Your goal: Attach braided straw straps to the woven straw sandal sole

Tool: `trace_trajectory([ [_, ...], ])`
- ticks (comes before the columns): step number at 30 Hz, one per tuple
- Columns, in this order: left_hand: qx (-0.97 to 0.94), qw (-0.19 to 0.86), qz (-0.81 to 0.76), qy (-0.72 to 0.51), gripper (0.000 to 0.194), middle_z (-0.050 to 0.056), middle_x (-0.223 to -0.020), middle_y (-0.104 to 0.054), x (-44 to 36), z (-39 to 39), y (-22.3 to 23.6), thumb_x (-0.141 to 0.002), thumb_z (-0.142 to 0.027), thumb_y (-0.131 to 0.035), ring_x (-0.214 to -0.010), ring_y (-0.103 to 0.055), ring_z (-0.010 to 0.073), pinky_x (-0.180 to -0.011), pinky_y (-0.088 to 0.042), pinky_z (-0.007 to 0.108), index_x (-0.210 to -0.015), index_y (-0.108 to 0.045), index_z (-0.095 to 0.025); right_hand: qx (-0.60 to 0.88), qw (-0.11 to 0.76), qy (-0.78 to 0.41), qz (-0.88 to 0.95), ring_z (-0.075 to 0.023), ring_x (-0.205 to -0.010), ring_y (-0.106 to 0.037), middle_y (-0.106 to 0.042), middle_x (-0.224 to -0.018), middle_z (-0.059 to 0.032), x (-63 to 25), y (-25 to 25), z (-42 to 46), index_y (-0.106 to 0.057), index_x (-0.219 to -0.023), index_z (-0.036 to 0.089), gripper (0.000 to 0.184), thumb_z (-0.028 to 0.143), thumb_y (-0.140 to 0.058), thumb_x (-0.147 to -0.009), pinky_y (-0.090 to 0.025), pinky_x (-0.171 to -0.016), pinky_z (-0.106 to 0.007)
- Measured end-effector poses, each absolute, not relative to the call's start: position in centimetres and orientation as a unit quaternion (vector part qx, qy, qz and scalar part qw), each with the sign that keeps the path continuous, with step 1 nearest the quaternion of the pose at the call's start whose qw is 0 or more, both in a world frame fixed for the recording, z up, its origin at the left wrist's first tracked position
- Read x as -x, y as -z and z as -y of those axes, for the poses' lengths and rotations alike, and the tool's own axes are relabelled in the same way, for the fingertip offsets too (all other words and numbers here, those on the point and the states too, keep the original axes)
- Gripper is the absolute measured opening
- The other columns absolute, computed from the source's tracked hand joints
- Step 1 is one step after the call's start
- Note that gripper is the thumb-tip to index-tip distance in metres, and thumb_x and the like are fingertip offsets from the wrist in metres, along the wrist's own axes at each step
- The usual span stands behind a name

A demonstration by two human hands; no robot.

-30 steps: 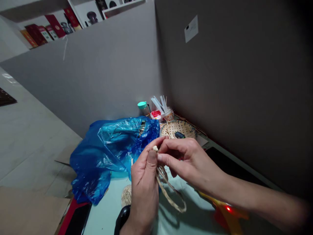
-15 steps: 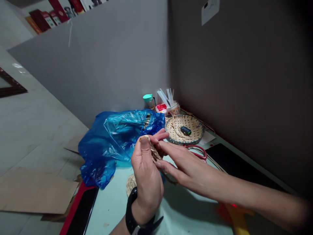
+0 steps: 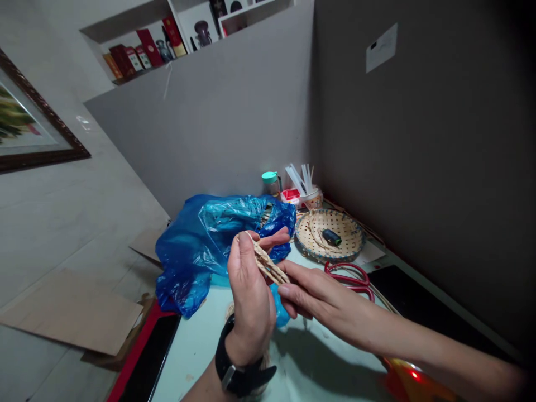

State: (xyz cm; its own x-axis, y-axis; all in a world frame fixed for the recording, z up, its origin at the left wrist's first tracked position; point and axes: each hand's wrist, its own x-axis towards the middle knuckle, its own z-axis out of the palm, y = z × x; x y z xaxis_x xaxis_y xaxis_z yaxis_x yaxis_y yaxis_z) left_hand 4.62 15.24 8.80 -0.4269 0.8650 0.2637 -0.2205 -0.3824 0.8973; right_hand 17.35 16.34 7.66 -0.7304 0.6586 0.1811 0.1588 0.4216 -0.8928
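Straw-coloured cord point(image 3: 272, 268): coarse, twisted plant fibre, several strands lying side by side in a narrow, nearly straight bundle. It is up in the air above the pale green tabletop point(image 3: 195, 346), spanning both hands. Left hand point(image 3: 253, 285): thumb pressed down on the cord's upper end, clamping it against the fingers; two fingertips stick out beyond. Right hand point(image 3: 318, 293): thumb and fingers together, pinched on the lower part.

Change: a second ago the right fingertips worked beside the left thumb and a loose loop drooped below. Now the right hand is farther down the bundle and the strands run straighter.

Containers, going outward: crinkled, glossy blue plastic bag point(image 3: 188, 254), striped strands showing at an opening. Shallow round woven basket point(image 3: 347, 224), holding a dark thread spool point(image 3: 331, 237) and pale fibre wisps. Patterned cup point(image 3: 313, 200) with translucent white sticks point(image 3: 298, 182).
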Motion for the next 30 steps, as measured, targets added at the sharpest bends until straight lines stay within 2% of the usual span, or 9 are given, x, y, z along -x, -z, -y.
trace_trajectory([
  [4,-0.430,0.377,-0.438,-0.693,0.023,0.000,-0.083,-0.074,-2.9,-14.9,-8.7,-0.100,-0.042,-0.047,-0.075,-0.069,0.0125,-0.075,-0.052,0.025,-0.089,-0.050,-0.022,0.265,0.264,-0.467,0.801,-0.0150,-0.078,-0.052,-0.056,-0.085,0.0004,-17.6,-7.7,-16.8,-0.056,-0.093,0.021,0.037,0.049,-0.034,-0.104,-0.040,-0.069,-0.027],
  [7,-0.452,0.381,-0.465,-0.659,0.023,-0.003,-0.080,-0.065,-1.2,-14.1,-8.2,-0.095,-0.040,-0.057,-0.063,-0.059,0.0083,-0.063,-0.049,0.020,-0.084,-0.054,-0.020,0.270,0.246,-0.465,0.806,-0.0141,-0.073,-0.050,-0.056,-0.080,0.0010,-17.8,-7.8,-17.2,-0.056,-0.085,0.020,0.040,0.051,-0.037,-0.102,-0.037,-0.064,-0.026],
  [10,-0.457,0.388,-0.500,-0.625,0.023,-0.006,-0.069,-0.050,0.7,-13.0,-7.5,-0.091,-0.037,-0.064,-0.052,-0.045,0.0044,-0.046,-0.039,0.015,-0.080,-0.057,-0.018,0.261,0.219,-0.466,0.816,-0.0113,-0.059,-0.042,-0.047,-0.066,0.0039,-17.7,-7.9,-17.5,-0.055,-0.076,0.019,0.044,0.052,-0.040,-0.101,-0.031,-0.054,-0.025],
  [13,-0.457,0.432,-0.523,-0.576,0.023,-0.010,-0.060,-0.039,2.2,-11.9,-6.7,-0.091,-0.039,-0.062,-0.040,-0.028,0.0023,-0.035,-0.023,0.014,-0.082,-0.054,-0.020,0.266,0.211,-0.448,0.827,-0.0114,-0.057,-0.041,-0.046,-0.064,0.0032,-17.3,-7.8,-17.8,-0.060,-0.075,0.018,0.050,0.053,-0.037,-0.101,-0.028,-0.053,-0.026],
  [15,-0.456,0.459,-0.532,-0.546,0.022,-0.011,-0.060,-0.041,2.9,-11.3,-6.2,-0.093,-0.040,-0.059,-0.037,-0.023,0.0015,-0.033,-0.019,0.013,-0.084,-0.051,-0.021,0.268,0.208,-0.427,0.838,-0.0121,-0.057,-0.042,-0.048,-0.063,0.0022,-16.9,-7.7,-18.1,-0.063,-0.074,0.018,0.052,0.053,-0.036,-0.102,-0.028,-0.054,-0.027],
  [21,-0.455,0.482,-0.556,-0.501,0.020,-0.012,-0.046,-0.041,4.3,-10.2,-4.4,-0.096,-0.041,-0.053,-0.033,-0.033,0.0047,-0.032,-0.026,0.013,-0.086,-0.052,-0.023,0.252,0.184,-0.370,0.875,-0.0139,-0.060,-0.051,-0.059,-0.065,0.0010,-15.2,-7.3,-19.0,-0.067,-0.079,0.017,0.042,0.046,-0.044,-0.100,-0.033,-0.062,-0.028],
  [24,-0.438,0.483,-0.555,-0.516,0.023,-0.011,-0.052,-0.045,4.8,-9.7,-3.7,-0.096,-0.043,-0.051,-0.032,-0.028,0.0028,-0.032,-0.021,0.013,-0.085,-0.050,-0.023,0.252,0.170,-0.359,0.883,-0.0144,-0.061,-0.053,-0.062,-0.068,0.0003,-14.2,-7.0,-19.2,-0.068,-0.084,0.017,0.040,0.045,-0.044,-0.100,-0.034,-0.061,-0.028],
  [28,-0.410,0.488,-0.545,-0.545,0.029,-0.013,-0.051,-0.025,5.7,-9.4,-3.0,-0.093,-0.046,-0.055,-0.037,-0.021,0.0030,-0.036,-0.018,0.012,-0.078,-0.045,-0.023,0.247,0.147,-0.351,0.891,-0.0153,-0.064,-0.056,-0.064,-0.072,-0.0011,-13.0,-6.3,-19.5,-0.067,-0.085,0.017,0.042,0.046,-0.041,-0.101,-0.035,-0.061,-0.028],
  [30,-0.403,0.497,-0.537,-0.550,0.027,-0.013,-0.052,-0.025,6.4,-9.4,-2.7,-0.093,-0.043,-0.057,-0.039,-0.022,0.0037,-0.037,-0.020,0.013,-0.079,-0.046,-0.022,0.241,0.132,-0.344,0.898,-0.0152,-0.064,-0.055,-0.063,-0.070,-0.0008,-12.5,-5.9,-19.7,-0.067,-0.085,0.016,0.042,0.045,-0.041,-0.101,-0.035,-0.061,-0.027],
])
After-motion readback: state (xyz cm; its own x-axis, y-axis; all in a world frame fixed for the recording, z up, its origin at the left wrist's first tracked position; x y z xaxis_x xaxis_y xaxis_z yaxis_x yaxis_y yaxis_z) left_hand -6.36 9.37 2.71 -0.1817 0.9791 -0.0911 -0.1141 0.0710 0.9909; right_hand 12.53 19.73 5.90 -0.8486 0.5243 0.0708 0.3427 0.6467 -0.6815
